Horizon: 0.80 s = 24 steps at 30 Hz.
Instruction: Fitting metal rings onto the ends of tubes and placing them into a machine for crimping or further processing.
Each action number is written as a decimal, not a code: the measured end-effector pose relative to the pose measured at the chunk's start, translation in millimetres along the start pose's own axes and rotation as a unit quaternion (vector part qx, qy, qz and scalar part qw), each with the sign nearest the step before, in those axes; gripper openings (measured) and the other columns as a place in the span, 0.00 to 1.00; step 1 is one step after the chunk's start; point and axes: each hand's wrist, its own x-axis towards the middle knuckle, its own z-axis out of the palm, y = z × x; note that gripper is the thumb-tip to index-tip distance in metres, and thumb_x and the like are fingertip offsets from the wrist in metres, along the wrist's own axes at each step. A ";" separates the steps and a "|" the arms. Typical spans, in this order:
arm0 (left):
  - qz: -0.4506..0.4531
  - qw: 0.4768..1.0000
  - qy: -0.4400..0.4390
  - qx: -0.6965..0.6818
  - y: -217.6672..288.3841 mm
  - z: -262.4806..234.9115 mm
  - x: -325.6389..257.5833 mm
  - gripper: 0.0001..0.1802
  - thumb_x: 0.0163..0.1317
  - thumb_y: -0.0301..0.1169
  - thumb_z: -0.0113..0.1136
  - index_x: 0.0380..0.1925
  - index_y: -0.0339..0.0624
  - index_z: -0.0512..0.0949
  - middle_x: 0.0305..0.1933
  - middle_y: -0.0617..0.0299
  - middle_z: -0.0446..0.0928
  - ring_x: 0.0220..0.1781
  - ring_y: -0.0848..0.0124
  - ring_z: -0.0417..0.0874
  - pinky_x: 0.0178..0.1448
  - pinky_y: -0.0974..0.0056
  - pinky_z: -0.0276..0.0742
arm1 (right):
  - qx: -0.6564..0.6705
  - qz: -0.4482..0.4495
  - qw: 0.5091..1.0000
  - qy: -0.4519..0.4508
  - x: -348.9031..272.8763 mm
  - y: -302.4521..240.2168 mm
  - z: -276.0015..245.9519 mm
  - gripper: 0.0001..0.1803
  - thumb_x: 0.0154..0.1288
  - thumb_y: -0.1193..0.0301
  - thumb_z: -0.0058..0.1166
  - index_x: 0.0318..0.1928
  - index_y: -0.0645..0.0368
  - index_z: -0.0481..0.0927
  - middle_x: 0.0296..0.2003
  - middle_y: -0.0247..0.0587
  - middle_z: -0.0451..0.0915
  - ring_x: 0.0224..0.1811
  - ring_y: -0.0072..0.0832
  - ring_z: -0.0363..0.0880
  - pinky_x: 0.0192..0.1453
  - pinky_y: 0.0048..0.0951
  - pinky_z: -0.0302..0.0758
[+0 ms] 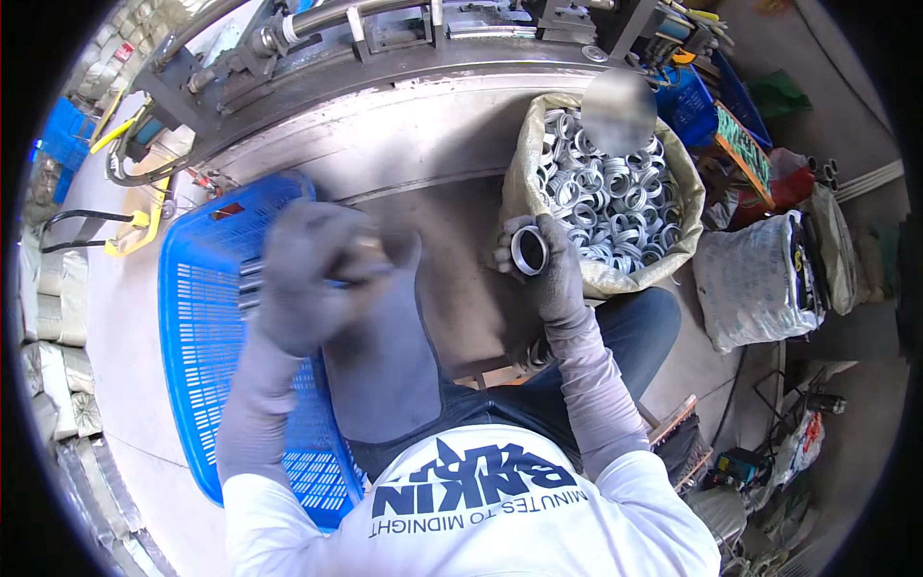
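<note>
My right hand [562,274], in a grey glove, grips a metal ring [515,252] with its round opening facing up toward me. Just beyond it stands a woven sack [524,163] with its top rolled down, filled with many similar silvery metal rings [615,202]. My left hand [312,274], gloved too, is raised over the right side of a blue plastic basket [197,327]. Motion smears its fingers; they look bent, but whatever they may hold is not clear. Partly behind this hand, some grey metal pieces [250,284] show in the basket. A dark grey pad [380,356] covers my left thigh.
A metal machine frame [327,72] on a bench runs across the far side. Right of the sack stand a white plastic bag [755,279] and a blue crate [687,106]. Stacked bags [62,298] line the left edge, near a yellow metal piece [144,226] with black handles.
</note>
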 end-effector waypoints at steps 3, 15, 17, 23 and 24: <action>0.035 0.998 -0.046 -0.017 39.7 52.9 17.0 0.31 0.45 0.37 0.79 0.51 0.42 0.81 0.47 0.52 0.81 0.52 0.50 0.82 0.57 0.49 0.79 | -0.111 -0.102 0.988 -0.021 -3.0 17.9 -4.4 0.30 0.86 0.50 0.40 0.52 0.67 0.80 0.40 0.40 0.83 0.42 0.30 0.85 0.46 0.32 0.85; -0.001 0.973 -0.217 0.082 59.6 117.0 14.9 0.28 0.53 0.46 0.74 0.48 0.45 0.76 0.40 0.55 0.80 0.47 0.56 0.85 0.53 0.52 0.79 | -0.313 -0.249 0.916 0.030 -11.4 41.5 9.6 0.19 0.79 0.69 0.39 0.53 0.66 0.82 0.48 0.50 0.84 0.49 0.42 0.85 0.58 0.36 0.80; -0.008 0.966 -0.239 0.097 63.7 120.3 15.5 0.30 0.51 0.45 0.76 0.49 0.44 0.76 0.41 0.55 0.80 0.46 0.57 0.84 0.55 0.53 0.79 | -0.377 -0.252 0.888 0.079 -8.1 53.8 11.0 0.17 0.77 0.72 0.40 0.50 0.64 0.82 0.46 0.49 0.83 0.48 0.43 0.85 0.56 0.38 0.79; -0.011 0.954 -0.271 0.126 60.8 123.1 15.6 0.36 0.49 0.45 0.78 0.55 0.40 0.75 0.44 0.55 0.81 0.47 0.56 0.85 0.60 0.52 0.78 | -0.273 -0.167 0.943 0.094 -2.2 59.1 18.9 0.18 0.83 0.70 0.36 0.48 0.65 0.82 0.44 0.47 0.82 0.44 0.39 0.83 0.54 0.34 0.78; -0.002 0.954 -0.271 0.124 64.8 122.0 17.0 0.36 0.49 0.45 0.78 0.55 0.40 0.75 0.44 0.55 0.81 0.47 0.56 0.85 0.60 0.52 0.78 | -0.260 -0.174 0.946 0.077 0.4 66.0 11.6 0.19 0.82 0.69 0.37 0.48 0.65 0.83 0.44 0.48 0.82 0.44 0.38 0.83 0.54 0.34 0.78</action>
